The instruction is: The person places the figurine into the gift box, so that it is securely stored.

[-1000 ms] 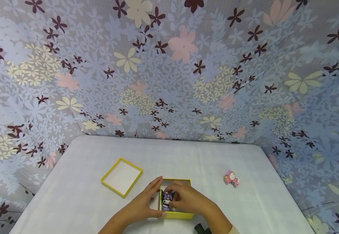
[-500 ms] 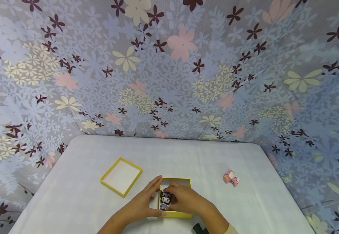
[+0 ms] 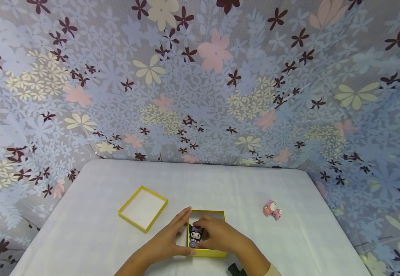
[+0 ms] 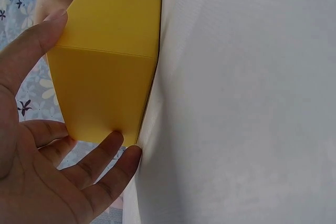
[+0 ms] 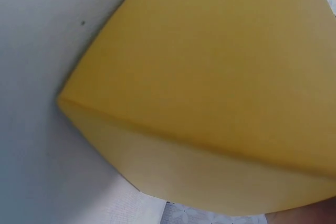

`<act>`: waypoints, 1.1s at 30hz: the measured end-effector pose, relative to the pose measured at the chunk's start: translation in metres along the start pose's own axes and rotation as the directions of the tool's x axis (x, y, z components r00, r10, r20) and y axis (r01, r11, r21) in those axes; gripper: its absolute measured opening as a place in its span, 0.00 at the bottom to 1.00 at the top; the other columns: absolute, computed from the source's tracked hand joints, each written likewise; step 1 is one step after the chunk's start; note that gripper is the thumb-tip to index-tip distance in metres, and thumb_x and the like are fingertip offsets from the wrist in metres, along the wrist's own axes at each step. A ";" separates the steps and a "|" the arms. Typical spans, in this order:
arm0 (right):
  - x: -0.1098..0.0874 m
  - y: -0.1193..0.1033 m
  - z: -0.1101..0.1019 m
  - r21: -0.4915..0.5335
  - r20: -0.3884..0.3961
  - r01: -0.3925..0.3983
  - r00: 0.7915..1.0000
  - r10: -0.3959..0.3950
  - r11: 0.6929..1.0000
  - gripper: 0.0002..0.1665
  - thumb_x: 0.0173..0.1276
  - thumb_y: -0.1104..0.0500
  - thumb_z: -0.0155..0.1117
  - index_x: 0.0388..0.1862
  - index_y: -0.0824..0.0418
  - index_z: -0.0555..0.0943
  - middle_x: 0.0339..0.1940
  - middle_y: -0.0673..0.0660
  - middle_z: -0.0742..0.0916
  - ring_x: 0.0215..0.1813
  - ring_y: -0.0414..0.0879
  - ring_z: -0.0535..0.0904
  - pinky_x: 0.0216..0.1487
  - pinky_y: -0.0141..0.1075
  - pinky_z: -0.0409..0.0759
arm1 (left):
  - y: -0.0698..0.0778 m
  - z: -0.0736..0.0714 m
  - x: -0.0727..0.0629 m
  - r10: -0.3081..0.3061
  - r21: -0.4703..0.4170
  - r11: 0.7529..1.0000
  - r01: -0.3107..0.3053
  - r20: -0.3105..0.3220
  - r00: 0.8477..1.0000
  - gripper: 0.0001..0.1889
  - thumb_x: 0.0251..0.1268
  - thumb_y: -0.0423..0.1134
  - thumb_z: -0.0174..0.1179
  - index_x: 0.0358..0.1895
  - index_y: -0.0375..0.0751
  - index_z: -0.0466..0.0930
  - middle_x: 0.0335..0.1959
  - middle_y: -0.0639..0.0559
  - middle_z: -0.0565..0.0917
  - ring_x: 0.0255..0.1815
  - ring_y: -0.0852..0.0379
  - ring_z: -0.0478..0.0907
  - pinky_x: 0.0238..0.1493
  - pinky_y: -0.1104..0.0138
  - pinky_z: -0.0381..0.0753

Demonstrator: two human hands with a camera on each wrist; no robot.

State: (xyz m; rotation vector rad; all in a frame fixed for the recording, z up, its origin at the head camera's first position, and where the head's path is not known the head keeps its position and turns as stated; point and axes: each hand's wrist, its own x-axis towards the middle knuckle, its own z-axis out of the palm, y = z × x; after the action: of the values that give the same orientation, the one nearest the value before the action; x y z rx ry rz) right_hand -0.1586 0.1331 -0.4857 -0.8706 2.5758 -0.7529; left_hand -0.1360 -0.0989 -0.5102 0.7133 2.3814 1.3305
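A yellow open box [image 3: 211, 253] stands near the front of the white-covered surface. My left hand [image 3: 163, 239] grips its left side, thumb at the near corner and fingertips at the far end; in the left wrist view the hand [image 4: 47, 182] spans the side of the yellow box [image 4: 102, 93]. Inside, against the left wall, is a small figurine [image 3: 195, 235] with a white face, black hood and purple dress, face up. My right hand [image 3: 222, 234] reaches into the box and holds it between thumb and fingers. Only the outer walls of the box [image 5: 199, 66] show in the right wrist view.
A yellow-rimmed lid [image 3: 143, 209] lies inside up to the left of the box. A pink and white figurine [image 3: 272, 209] lies at the right. Some black object [image 3: 233, 270] sits by my right wrist. Flowered fabric [image 3: 200, 96] rises behind and at both sides.
Over the last second the dark figurine has turned in my right hand, so its face now shows upward. My left hand stays on the box.
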 end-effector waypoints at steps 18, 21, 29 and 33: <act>-0.003 0.005 -0.002 0.170 -0.015 -0.004 1.000 0.006 0.985 0.42 0.61 0.40 0.74 0.67 0.62 0.77 0.56 0.49 0.82 0.41 0.30 0.80 0.42 0.23 0.82 | 0.000 0.000 0.000 0.004 0.014 1.000 -0.004 0.001 1.000 0.59 0.55 0.60 0.73 0.84 0.58 0.41 0.86 0.57 0.43 0.73 0.49 0.68 0.69 0.53 0.77; -0.005 0.006 -0.003 0.215 -0.023 -0.013 1.000 0.019 0.977 0.41 0.63 0.40 0.73 0.69 0.61 0.76 0.59 0.51 0.81 0.42 0.31 0.80 0.43 0.24 0.82 | 0.001 0.000 0.000 -0.007 0.007 1.000 0.007 0.006 1.000 0.59 0.55 0.60 0.73 0.83 0.60 0.40 0.86 0.59 0.42 0.74 0.48 0.67 0.69 0.53 0.77; -0.008 0.010 -0.003 0.304 -0.095 0.042 0.995 -0.014 0.952 0.41 0.65 0.40 0.70 0.72 0.57 0.73 0.62 0.54 0.80 0.50 0.38 0.82 0.54 0.29 0.84 | 0.002 -0.001 0.000 -0.001 0.020 1.000 0.001 0.009 1.000 0.60 0.55 0.61 0.72 0.84 0.54 0.41 0.86 0.53 0.42 0.76 0.45 0.66 0.69 0.53 0.77; -0.010 0.011 -0.002 0.337 -0.153 0.080 0.988 -0.029 0.938 0.39 0.67 0.43 0.70 0.73 0.56 0.73 0.61 0.55 0.81 0.53 0.42 0.82 0.58 0.33 0.84 | 0.000 0.000 0.000 -0.003 0.017 1.000 0.003 0.010 1.000 0.60 0.54 0.61 0.72 0.84 0.55 0.41 0.86 0.54 0.42 0.75 0.45 0.66 0.69 0.52 0.77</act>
State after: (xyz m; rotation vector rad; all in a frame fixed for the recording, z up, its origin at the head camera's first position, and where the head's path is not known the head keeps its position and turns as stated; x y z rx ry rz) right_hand -0.1568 0.1481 -0.4889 -0.8018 2.4389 -1.2794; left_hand -0.1358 -0.0985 -0.5101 0.7189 2.3883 1.3038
